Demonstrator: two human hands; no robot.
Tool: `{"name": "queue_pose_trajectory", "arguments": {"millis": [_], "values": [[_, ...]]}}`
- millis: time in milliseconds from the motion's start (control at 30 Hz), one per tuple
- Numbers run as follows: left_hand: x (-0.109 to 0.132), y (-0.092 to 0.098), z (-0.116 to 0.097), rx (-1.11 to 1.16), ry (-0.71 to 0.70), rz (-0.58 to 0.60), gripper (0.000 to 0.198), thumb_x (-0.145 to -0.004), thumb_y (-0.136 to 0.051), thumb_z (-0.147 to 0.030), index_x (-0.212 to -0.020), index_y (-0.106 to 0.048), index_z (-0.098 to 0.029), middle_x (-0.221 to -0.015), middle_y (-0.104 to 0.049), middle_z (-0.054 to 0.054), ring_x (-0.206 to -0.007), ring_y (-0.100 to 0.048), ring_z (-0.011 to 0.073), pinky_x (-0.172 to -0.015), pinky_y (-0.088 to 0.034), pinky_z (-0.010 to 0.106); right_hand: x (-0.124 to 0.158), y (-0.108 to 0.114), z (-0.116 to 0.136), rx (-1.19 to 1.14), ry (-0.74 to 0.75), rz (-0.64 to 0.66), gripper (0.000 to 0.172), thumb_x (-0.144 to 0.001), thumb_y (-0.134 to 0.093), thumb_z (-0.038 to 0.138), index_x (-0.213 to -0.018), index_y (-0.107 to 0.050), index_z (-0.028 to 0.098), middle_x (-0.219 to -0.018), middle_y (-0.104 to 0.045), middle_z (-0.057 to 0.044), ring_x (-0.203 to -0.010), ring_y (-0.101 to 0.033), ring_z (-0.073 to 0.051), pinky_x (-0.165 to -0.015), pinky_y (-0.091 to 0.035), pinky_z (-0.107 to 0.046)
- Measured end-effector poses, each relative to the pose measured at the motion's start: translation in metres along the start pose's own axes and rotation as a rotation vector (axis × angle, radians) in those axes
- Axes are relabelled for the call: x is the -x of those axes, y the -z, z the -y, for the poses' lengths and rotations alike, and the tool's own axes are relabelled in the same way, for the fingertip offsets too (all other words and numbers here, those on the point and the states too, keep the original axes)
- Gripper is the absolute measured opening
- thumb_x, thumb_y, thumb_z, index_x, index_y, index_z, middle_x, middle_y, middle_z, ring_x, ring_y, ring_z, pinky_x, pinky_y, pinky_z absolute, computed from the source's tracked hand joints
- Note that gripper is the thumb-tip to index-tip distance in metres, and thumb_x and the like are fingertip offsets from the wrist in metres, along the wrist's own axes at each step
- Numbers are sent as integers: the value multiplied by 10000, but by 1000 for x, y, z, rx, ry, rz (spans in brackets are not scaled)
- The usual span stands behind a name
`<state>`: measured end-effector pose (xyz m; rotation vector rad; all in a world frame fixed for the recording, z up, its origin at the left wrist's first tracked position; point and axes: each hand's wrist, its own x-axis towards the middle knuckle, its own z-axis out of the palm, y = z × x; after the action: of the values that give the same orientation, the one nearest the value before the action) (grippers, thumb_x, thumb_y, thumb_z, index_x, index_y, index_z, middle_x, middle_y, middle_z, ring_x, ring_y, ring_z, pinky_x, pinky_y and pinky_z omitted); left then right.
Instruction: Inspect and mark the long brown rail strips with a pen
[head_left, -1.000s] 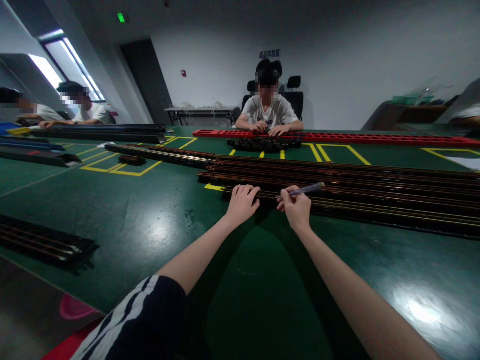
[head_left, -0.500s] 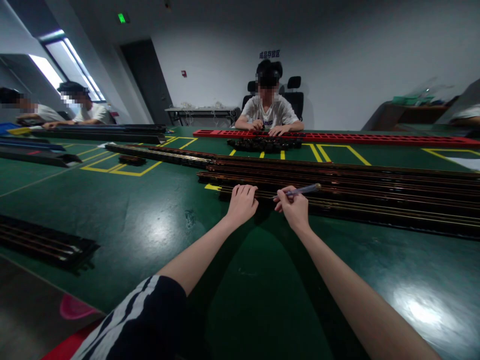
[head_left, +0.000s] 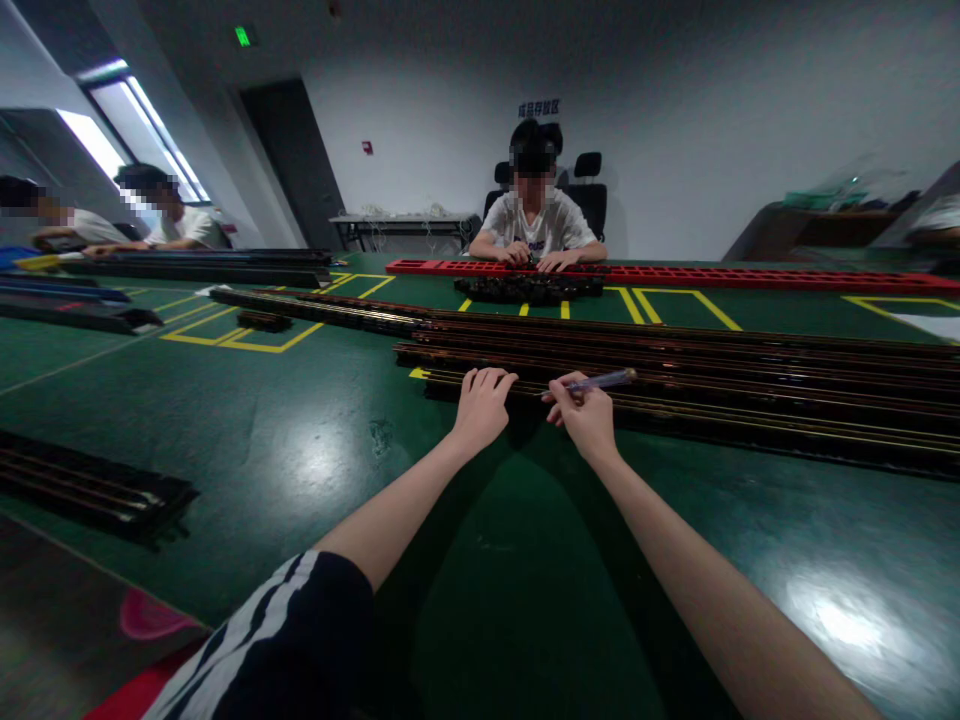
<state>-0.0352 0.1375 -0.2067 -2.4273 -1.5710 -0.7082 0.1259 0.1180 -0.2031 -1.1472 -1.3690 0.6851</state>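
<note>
My left hand (head_left: 482, 408) is closed over the front edge of the nearest long dark strip (head_left: 442, 386), close to its left end. In my right hand (head_left: 587, 412) is a slim screwdriver (head_left: 609, 380) with a clear purplish handle, pinched between thumb and fingers. Its thin tip points left, over the same strip and into the gap between my hands. Fingers partly hide the place where the tip meets the strip. Behind it lies a stack of similar long strips (head_left: 720, 375) with copper and brass-coloured lines, stretching off to the right.
On the green table (head_left: 247, 420), another strip bundle (head_left: 97, 490) lies at left. A short dark piece (head_left: 264, 321) sits inside yellow tape. Across the table, a co-worker (head_left: 534, 220) sits behind a black pile (head_left: 529, 288) and a long red rack (head_left: 750, 276). More people sit at far left.
The nearest strip has slid a little to the left, its end now further past my left hand. My right hand and the screwdriver have shifted slightly left.
</note>
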Motion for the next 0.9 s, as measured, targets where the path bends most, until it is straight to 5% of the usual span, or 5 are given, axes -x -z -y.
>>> {"name": "queue_pose_trajectory", "arguments": {"millis": [500,900], "values": [[-1,-1,4,62,-5,-8,541,-761,-350,32,-1205,-572,-183,-1201,-620,72,-1205,-506,204,-1125,-285,435,-1,0,-1,-12,-3,10,340,-787,-594,521,-735,-556,187,-671,-685,-46,-424,-589,-118,-378,-460,-208],[-1,-4,5,82,-21,8,395,-877,-437,-211,-1256,-546,-188,-1263,-596,76,-1233,-488,210,-1136,-262,436,0,-1,-1,26,12,-90,358,-779,-588,541,-716,-540,191,-624,-655,-39,-418,-584,-131,-397,-467,-229]]}}
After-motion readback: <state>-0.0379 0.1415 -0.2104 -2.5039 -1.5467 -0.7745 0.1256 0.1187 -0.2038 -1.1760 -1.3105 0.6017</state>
